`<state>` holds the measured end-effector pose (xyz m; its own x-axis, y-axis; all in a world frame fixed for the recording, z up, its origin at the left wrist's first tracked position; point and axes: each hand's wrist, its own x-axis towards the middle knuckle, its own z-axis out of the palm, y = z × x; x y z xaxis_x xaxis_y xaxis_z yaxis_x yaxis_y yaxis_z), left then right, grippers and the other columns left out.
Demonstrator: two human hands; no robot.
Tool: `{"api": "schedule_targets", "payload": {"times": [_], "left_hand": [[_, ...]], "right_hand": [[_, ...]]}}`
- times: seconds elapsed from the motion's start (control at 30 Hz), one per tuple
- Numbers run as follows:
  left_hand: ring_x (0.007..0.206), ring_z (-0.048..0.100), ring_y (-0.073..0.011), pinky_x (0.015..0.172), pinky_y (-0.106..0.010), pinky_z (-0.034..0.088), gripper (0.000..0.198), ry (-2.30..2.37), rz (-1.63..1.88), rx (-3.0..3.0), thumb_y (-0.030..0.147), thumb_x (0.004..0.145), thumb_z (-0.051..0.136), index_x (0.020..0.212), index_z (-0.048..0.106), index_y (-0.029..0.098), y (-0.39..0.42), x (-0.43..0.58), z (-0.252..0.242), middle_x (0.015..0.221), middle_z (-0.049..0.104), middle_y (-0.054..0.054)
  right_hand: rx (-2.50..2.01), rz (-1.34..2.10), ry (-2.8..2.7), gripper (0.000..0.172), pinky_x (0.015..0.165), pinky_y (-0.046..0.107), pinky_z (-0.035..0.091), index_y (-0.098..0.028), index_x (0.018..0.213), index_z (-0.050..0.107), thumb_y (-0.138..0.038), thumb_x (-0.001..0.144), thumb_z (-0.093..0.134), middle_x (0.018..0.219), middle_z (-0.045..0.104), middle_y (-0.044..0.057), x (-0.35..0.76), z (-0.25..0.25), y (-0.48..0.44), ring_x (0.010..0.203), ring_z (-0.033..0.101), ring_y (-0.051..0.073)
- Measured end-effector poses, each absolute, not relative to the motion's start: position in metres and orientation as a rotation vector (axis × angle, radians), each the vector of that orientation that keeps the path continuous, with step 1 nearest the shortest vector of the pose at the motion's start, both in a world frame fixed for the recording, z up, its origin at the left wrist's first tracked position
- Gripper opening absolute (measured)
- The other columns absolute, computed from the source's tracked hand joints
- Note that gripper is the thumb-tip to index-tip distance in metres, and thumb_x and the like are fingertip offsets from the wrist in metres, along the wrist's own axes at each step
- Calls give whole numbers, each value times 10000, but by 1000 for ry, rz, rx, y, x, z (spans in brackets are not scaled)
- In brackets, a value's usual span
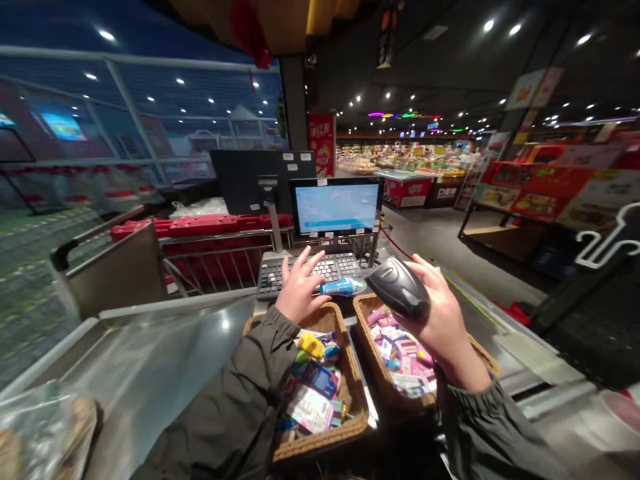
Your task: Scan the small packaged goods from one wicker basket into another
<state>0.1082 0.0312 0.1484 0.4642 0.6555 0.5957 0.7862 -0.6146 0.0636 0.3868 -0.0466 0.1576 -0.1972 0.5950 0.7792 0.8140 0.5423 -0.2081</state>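
My right hand is wrapped round a black barcode scanner, its head tilted up to the left. My left hand hovers at the front edge of the black keyboard. Its thumb and a finger pinch one end of a small blue packet, while the other fingers are spread. The packet's far end reaches close to the scanner. Below my hands are two wicker baskets: the left basket holds mixed small wrapped goods, and the right basket mostly pink and white packets.
A lit monitor stands behind the keyboard, beside a second screen turned away. The metal counter extends left, with a plastic-wrapped item at its corner. Red crates and a metal rail are behind it. White hangers are at right.
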Motion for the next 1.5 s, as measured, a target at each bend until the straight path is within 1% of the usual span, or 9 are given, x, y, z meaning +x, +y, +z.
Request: {"api": "schedule_targets", "payload": {"times": [0.1, 0.3, 0.53, 0.73, 0.9, 1.07, 1.27, 1.5], "left_hand": [[1499, 269, -357, 1172, -715, 112, 149, -1320, -895, -2434, 302, 773, 782, 878, 709, 226, 24, 83, 151, 1537, 463, -91], [1496, 281, -343, 1181, -701, 104, 145, -1384, -937, -2339, 282, 777, 770, 895, 708, 226, 15, 43, 156, 1542, 456, -92], [1499, 275, -339, 1182, -700, 92, 140, -1390, -943, -2303, 272, 778, 760, 902, 710, 232, 9, 20, 154, 1548, 447, -91], [1499, 277, -329, 1185, -692, 94, 150, -1374, -948, -2287, 302, 791, 759, 919, 716, 235, 8, 9, 151, 1557, 434, -83], [1494, 291, -326, 1184, -690, 103, 149, -1376, -968, -2281, 321, 791, 764, 907, 723, 237, 6, 4, 150, 1553, 442, -77], [1482, 313, -337, 1180, -693, 124, 153, -1372, -978, -2277, 318, 779, 771, 896, 721, 234, 4, 4, 150, 1544, 454, -85], [1485, 308, -329, 1182, -689, 110, 144, -1364, -993, -2276, 314, 785, 767, 894, 716, 235, 5, 0, 147, 1545, 452, -85], [1492, 292, -334, 1185, -692, 96, 147, -1399, -990, -2290, 289, 777, 771, 896, 707, 229, 3, -2, 150, 1545, 452, -96]], "right_hand": [[-1087, -295, -1963, 352, 1134, 690, 293, -220, 1100, 652, -418, 810, 655, 1319, 599, 169, 358, 165, -42, 1391, 424, 414], [-1028, -170, -2118, 411, 1090, 776, 257, -209, 1174, 634, -303, 775, 629, 1343, 596, 176, 314, 159, -41, 1390, 414, 437], [-990, -116, -2181, 436, 1112, 762, 246, -223, 1205, 620, -243, 769, 616, 1358, 589, 164, 286, 156, -47, 1414, 394, 414], [-999, -91, -2247, 359, 1101, 784, 242, -204, 1152, 645, -284, 802, 625, 1347, 595, 171, 273, 157, -53, 1407, 398, 424], [-997, -71, -2256, 341, 1116, 780, 223, -230, 1121, 657, -268, 782, 645, 1300, 628, 141, 269, 156, -57, 1398, 413, 422], [-1004, -62, -2259, 359, 1122, 777, 211, -244, 1136, 653, -270, 777, 655, 1306, 625, 131, 267, 156, -61, 1402, 409, 420], [-1029, -72, -2266, 288, 1125, 768, 217, -231, 1061, 672, -265, 776, 671, 1277, 635, 133, 267, 155, -64, 1394, 416, 420], [-1036, -46, -2287, 357, 1125, 773, 208, -242, 1141, 663, -282, 787, 678, 1276, 632, 126, 271, 154, -66, 1399, 408, 407]]}}
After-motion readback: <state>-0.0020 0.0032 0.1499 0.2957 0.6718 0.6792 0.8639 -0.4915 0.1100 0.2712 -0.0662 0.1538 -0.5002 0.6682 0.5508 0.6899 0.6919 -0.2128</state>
